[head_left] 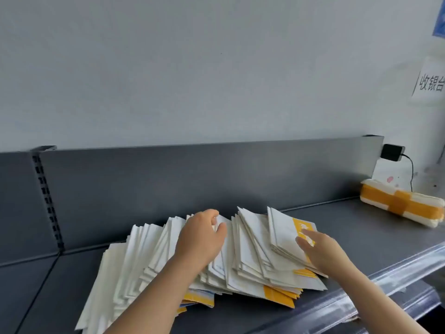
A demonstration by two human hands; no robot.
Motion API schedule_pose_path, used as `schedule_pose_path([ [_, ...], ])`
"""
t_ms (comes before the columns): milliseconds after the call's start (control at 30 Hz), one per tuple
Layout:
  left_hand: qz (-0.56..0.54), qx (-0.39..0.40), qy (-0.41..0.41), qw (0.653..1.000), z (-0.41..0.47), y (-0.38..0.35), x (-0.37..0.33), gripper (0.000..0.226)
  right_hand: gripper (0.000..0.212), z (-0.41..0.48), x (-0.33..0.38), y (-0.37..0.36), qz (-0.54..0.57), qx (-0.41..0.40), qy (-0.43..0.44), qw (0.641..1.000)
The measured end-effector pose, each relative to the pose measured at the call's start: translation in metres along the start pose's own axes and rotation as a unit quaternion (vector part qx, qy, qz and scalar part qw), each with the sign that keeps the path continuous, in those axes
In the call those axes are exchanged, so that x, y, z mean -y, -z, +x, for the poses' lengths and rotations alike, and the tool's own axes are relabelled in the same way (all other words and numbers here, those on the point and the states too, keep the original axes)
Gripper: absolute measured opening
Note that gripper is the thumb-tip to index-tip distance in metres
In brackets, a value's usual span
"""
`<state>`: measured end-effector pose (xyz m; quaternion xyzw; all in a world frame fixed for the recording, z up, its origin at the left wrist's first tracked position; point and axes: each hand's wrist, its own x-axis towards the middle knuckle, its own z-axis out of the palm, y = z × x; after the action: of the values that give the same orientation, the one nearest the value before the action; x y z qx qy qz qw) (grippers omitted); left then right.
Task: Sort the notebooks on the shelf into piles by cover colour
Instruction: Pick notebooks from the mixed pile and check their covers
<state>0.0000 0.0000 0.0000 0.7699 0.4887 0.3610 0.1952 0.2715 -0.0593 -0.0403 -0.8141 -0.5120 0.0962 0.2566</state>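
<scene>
While left hand (199, 239) grips fanned notebooks' (245, 259) far edges, right hand (322, 254), released, touches the orange-striped pile's (281, 227) edge.

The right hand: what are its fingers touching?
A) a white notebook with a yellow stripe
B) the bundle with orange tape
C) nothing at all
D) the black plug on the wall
A: the right hand lays its straight fingers on the white notebook with a yellow stripe.

My one camera rides on my head, just in front of the grey shelf (361, 235), looking forward and down onto it from close; the wall (216, 68) behind it fills the top.
</scene>
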Motion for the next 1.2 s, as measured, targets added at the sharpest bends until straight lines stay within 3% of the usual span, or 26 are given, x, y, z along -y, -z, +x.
schedule_pose_path([
  [133,0.029,0.014,0.004,0.999,0.015,-0.041,-0.025,0.006,0.044,0.008,-0.024,0.004,0.004,0.059,-0.009,0.998],
  [333,0.083,0.073,0.019,0.994,0.031,-0.087,-0.029,0.041,0.036,0.010,-0.043,-0.002,0.018,0.086,0.084,0.993],
  [467,0.095,0.065,0.035,0.993,0.040,-0.101,-0.030,0.033,0.041,0.020,-0.052,-0.007,0.044,0.121,0.121,0.984],
  [633,0.184,0.068,0.044,0.980,0.047,-0.118,-0.050,0.041,0.041,0.030,-0.057,-0.014,0.062,0.150,0.151,0.975],
  [700,0.177,0.065,0.064,0.980,0.049,-0.122,-0.054,0.037,0.039,0.031,-0.061,-0.015,0.079,0.142,0.154,0.975],
  [833,0.134,0.061,0.096,0.984,0.054,-0.122,-0.052,0.031,0.030,0.031,-0.069,-0.015,0.113,0.049,0.095,0.988],
  [967,0.093,0.036,0.112,0.989,0.058,-0.114,-0.049,0.031,0.029,0.027,-0.057,-0.017,0.066,0.073,0.147,0.984],
  [1067,0.103,0.068,0.110,0.986,0.057,-0.109,-0.048,0.016,0.034,0.026,-0.050,-0.017,0.066,0.099,0.172,0.978],
  [1200,0.080,0.076,0.106,0.988,0.053,-0.100,-0.043,0.023,0.029,0.026,-0.047,-0.019,0.117,0.104,0.122,0.980],
])
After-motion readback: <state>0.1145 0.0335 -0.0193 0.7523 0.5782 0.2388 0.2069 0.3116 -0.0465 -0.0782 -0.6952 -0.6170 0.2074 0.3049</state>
